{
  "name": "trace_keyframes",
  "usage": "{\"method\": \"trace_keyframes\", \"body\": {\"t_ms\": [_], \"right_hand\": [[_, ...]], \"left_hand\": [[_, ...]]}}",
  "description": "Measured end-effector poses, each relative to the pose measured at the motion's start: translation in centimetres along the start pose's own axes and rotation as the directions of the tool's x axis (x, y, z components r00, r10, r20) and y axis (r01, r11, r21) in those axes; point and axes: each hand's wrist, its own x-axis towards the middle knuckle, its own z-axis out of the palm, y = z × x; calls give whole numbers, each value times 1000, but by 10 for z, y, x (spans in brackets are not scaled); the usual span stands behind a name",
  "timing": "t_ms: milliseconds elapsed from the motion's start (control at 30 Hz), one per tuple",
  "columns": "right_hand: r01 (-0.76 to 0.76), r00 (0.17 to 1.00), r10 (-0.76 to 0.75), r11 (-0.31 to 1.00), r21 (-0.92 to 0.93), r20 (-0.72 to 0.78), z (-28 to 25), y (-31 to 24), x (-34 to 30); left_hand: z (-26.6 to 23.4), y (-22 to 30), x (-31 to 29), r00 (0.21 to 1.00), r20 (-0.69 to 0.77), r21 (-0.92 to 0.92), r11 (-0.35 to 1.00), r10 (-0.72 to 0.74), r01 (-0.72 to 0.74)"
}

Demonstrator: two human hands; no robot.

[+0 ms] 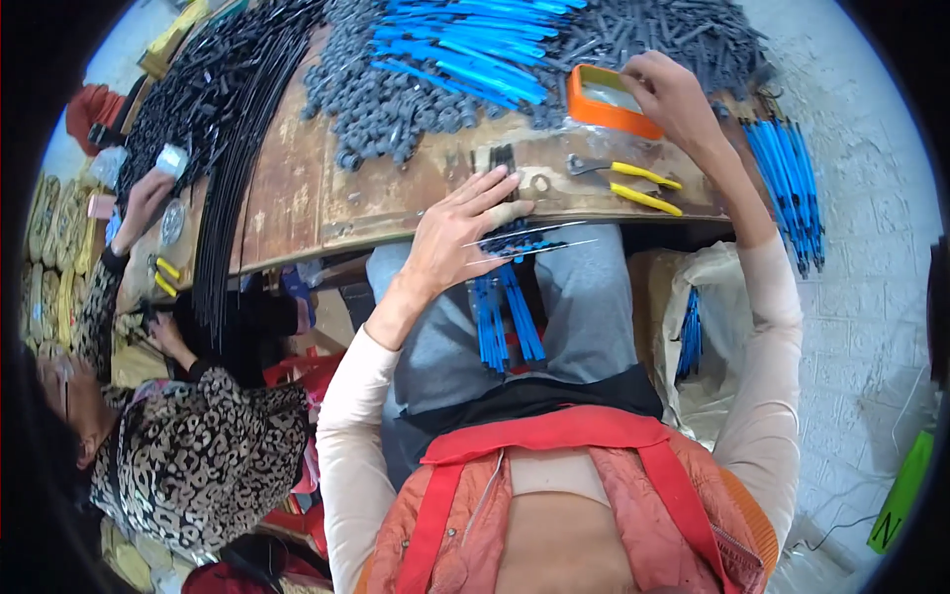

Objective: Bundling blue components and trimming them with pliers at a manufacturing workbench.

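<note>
My left hand (457,233) lies across the table edge, its fingers stretched over dark stick ends. Several thin pale rods (544,244) are held in the crook of its thumb. Beneath it, bundles of blue-and-black sticks (492,322) hang off the edge over my lap. Farther right, my right hand (671,94) dips its pinched fingertips into an orange-rimmed tray (620,120). Whatever those fingers hold is too small to make out. Between the hands rest yellow-handled pliers (633,176), jaws pointing left.
Grey plastic parts (396,119) and blue sticks (475,49) are heaped at the back of the wooden table (297,188). Blue bundles (787,188) hang off its right end. Long black rods (237,188) lie leftward, near a co-worker (198,445). A pale sack (717,297) stands beside my right leg.
</note>
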Motion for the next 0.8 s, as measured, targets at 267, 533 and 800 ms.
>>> {"method": "trace_keyframes", "body": {"t_ms": [267, 533, 800], "right_hand": [[-57, 969, 25, 991, 119, 248, 51, -97, -40], [93, 987, -116, 976, 199, 110, 66, -91, -27], [57, 981, -80, 990, 133, 175, 69, -91, -26]], "left_hand": [[3, 0, 5, 1000, 17, -1, 1000, -10, 10], [1, 3, 7, 997, 56, 18, 998, -56, 55], [2, 0, 6, 999, 26, 44, 998, -42, 41]]}}
